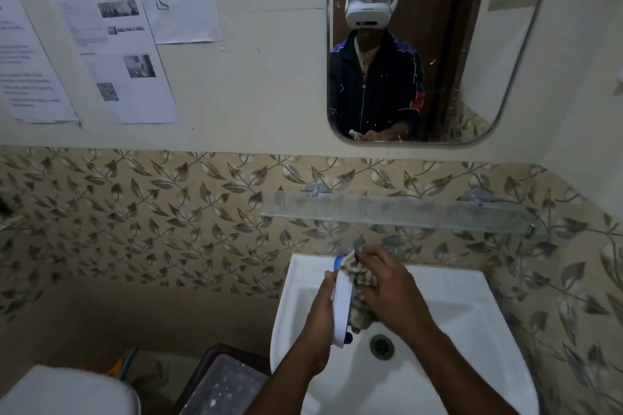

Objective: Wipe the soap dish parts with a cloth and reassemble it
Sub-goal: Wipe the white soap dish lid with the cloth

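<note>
Over the white sink point(465, 313) my left hand point(320, 317) grips a white soap dish part point(342, 307) with blue ends, held on edge. My right hand point(391, 290) holds a checked beige cloth point(359, 280) bunched against the dish's inner side. The cloth hangs down between the dish and my right palm, hiding most of the dish's inside. Any other dish part is out of sight.
The sink drain point(381, 345) lies just below my hands. A glass shelf point(397, 212) runs along the tiled wall above the sink, with a mirror point(438, 44) higher up. A dark box with a clear lid point(222, 384) and a white toilet tank point(67, 394) stand at lower left.
</note>
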Available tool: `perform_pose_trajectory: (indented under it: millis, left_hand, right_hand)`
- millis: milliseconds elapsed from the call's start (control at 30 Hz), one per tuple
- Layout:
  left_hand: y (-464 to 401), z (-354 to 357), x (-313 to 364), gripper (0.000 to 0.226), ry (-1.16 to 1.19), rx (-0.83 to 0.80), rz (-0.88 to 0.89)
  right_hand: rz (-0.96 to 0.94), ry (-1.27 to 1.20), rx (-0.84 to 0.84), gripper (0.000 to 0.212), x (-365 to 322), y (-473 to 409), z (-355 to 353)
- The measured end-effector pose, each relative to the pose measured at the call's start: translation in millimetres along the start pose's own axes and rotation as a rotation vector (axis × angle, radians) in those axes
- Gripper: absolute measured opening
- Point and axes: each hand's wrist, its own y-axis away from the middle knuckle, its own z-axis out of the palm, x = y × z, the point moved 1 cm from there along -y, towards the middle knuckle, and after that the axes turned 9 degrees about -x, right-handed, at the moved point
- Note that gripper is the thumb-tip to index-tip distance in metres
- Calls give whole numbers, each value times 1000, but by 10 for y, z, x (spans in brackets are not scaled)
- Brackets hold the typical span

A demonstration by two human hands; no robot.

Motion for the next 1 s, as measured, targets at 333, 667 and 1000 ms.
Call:
perform_pose_trajectory:
  millis: [333,667,1000]
  left_hand:
    - [15,-173,136,53,24,-17,-1]
    - [-83,-269,155,65,292,-16,29]
    - [-36,-299,293,56,275,-202,5]
  right_hand:
    - [-183,195,-214,56,-158,255,147]
    - [-76,-108,-50,51,-158,-171,-39]
    - [-161,-170,54,59,-216,199,111]
